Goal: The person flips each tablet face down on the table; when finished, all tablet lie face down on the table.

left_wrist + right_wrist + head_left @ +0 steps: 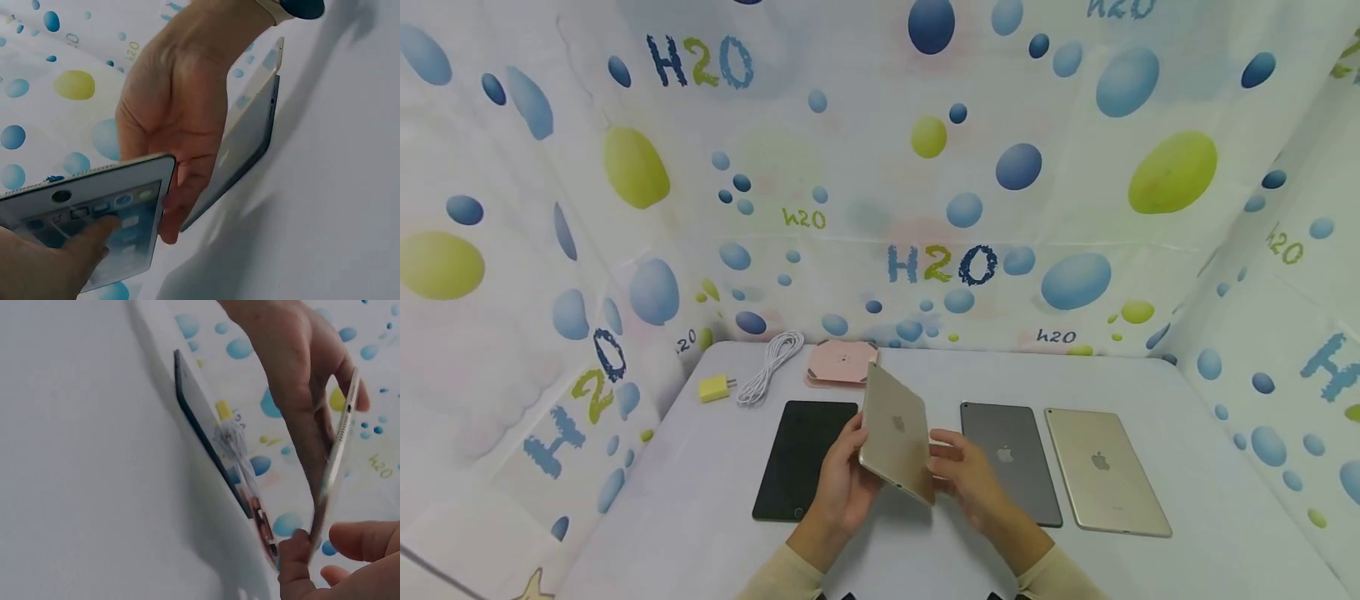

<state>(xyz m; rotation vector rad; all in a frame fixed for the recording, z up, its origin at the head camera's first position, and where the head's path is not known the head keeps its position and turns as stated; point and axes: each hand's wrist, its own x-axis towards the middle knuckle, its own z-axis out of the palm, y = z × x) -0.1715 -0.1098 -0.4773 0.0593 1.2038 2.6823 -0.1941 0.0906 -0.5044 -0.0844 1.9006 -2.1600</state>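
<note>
Left hand (848, 479) pinches the left edge of a raised gold iPad (895, 429), tilted above the worktop (1217, 500), its lit screen turned from the head view. Right hand (966, 477) by its right edge, fingers slightly parted; cannot tell whether they pinch. Patterned cloth (850, 125) rises at the worktop's rear edge. Second gold iPad (1101, 479) face down, well apart from the right edge. Black-screened tablet (801, 454) face up, left. Grey iPad (1000, 437) face down, narrow gap to the second gold. Behind: pink square pad (842, 364), coiled white cable (772, 367), yellow adapter (713, 388) near the left edge.
</note>
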